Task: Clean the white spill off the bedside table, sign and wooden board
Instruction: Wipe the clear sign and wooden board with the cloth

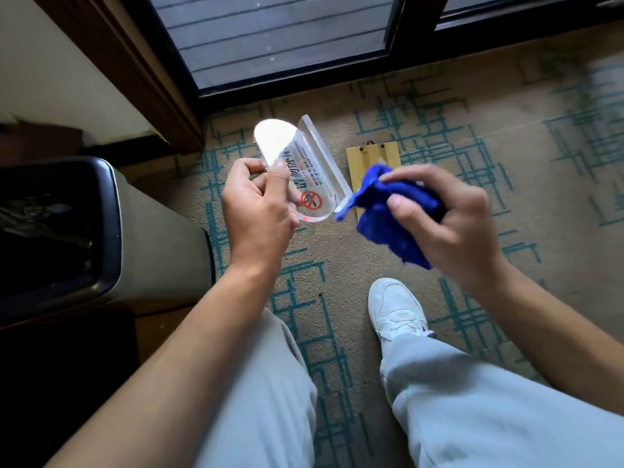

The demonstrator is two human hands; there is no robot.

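My left hand [258, 201] grips a clear acrylic no-smoking sign [304, 173] by its curved edge, held tilted above the carpet; one end glares white in the light. My right hand [442, 217] is closed on a crumpled blue cloth [388, 211], whose tip touches the lower end of the sign's thick base. A small wooden board [369, 157] lies flat on the carpet behind the cloth, partly hidden by it. The bedside table does not appear clearly in view.
A dark bin with a black liner [57, 231] stands at the left beside a beige upholstered edge [162, 244]. A glass sliding door with a dark frame [270, 38] runs across the top. Patterned carpet [472, 130] covers the floor; my white shoe [395, 309] stands on it.
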